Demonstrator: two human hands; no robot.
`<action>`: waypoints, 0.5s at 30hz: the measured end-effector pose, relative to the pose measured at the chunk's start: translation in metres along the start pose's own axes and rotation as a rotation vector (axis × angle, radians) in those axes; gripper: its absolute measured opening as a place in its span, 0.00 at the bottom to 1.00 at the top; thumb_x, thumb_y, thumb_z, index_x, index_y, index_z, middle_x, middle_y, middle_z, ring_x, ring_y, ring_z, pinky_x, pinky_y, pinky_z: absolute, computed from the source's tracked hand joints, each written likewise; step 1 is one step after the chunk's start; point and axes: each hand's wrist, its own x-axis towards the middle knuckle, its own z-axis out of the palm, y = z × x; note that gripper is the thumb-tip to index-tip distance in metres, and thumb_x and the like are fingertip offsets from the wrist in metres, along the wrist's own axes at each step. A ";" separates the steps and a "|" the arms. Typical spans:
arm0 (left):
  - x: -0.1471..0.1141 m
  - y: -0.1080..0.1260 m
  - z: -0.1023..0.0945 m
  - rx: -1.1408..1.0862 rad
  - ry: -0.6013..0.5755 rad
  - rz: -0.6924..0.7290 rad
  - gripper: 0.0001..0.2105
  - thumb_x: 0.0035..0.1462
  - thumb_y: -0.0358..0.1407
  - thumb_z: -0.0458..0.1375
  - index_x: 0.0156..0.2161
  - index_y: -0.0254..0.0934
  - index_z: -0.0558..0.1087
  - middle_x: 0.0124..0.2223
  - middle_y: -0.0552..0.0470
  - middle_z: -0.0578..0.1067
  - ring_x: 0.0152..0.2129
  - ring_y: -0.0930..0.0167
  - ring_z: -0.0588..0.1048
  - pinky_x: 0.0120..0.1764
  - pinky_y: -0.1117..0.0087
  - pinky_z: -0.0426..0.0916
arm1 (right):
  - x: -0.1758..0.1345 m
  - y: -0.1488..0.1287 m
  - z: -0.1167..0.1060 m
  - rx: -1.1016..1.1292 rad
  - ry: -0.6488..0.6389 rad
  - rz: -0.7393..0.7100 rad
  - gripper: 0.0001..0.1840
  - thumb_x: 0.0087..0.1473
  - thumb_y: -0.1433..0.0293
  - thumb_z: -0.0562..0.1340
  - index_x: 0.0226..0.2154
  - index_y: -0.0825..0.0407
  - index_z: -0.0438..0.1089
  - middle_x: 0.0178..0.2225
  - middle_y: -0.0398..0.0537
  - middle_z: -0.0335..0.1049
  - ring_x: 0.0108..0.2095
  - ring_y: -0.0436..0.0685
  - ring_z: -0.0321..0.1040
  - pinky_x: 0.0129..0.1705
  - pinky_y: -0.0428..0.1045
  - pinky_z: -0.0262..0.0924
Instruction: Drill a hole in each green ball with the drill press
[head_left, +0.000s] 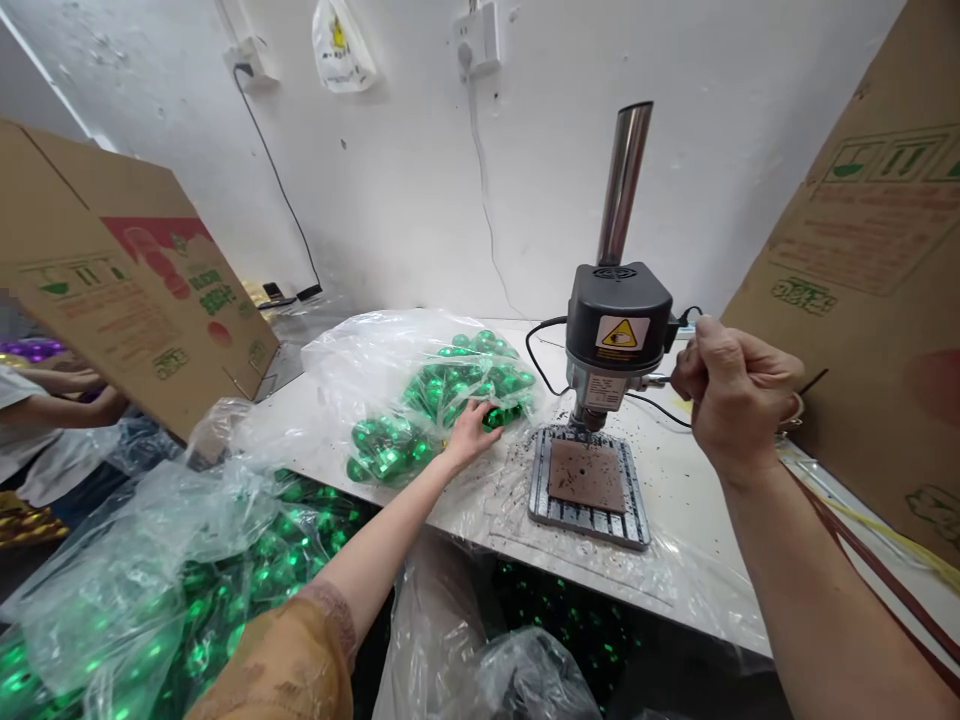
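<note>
My right hand is closed around the feed handle of a small black bench drill press. The drill's chuck hangs above a brown square board with a small dark hole in it, lying on the slotted metal base. Out to the left, my left hand rests with fingers apart at the near edge of a pile of shiny green balls. Its fingertips touch the balls. A clear plastic bag spreads behind and partly over the pile.
Dark shavings lie around the drill base. Tall cardboard boxes flank the table, one at the left, another at the right. Below left, a large plastic bag holds more green balls. Another person's arm shows at the far left.
</note>
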 end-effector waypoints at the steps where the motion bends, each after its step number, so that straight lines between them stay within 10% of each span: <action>1: -0.006 0.005 0.002 -0.076 0.032 0.005 0.20 0.53 0.31 0.67 0.52 0.39 0.76 0.50 0.45 0.73 0.46 0.62 0.74 0.52 0.62 0.69 | 0.000 0.000 0.000 0.002 0.002 -0.003 0.26 0.54 0.61 0.65 0.12 0.52 0.60 0.12 0.38 0.51 0.14 0.44 0.48 0.18 0.49 0.40; 8: -0.042 0.050 0.029 -1.319 -0.171 -0.327 0.26 0.54 0.51 0.67 0.54 0.40 0.73 0.42 0.48 0.77 0.33 0.70 0.76 0.38 0.66 0.74 | 0.001 0.001 0.000 0.017 0.009 -0.027 0.26 0.56 0.61 0.65 0.13 0.53 0.62 0.11 0.37 0.51 0.13 0.43 0.48 0.18 0.48 0.41; 15: -0.030 0.066 0.062 -1.244 -0.182 -0.318 0.25 0.50 0.44 0.72 0.52 0.38 0.75 0.46 0.48 0.80 0.43 0.67 0.78 0.49 0.65 0.71 | 0.002 0.002 0.001 0.027 -0.009 -0.045 0.25 0.58 0.62 0.63 0.13 0.51 0.62 0.11 0.37 0.52 0.13 0.43 0.48 0.18 0.48 0.40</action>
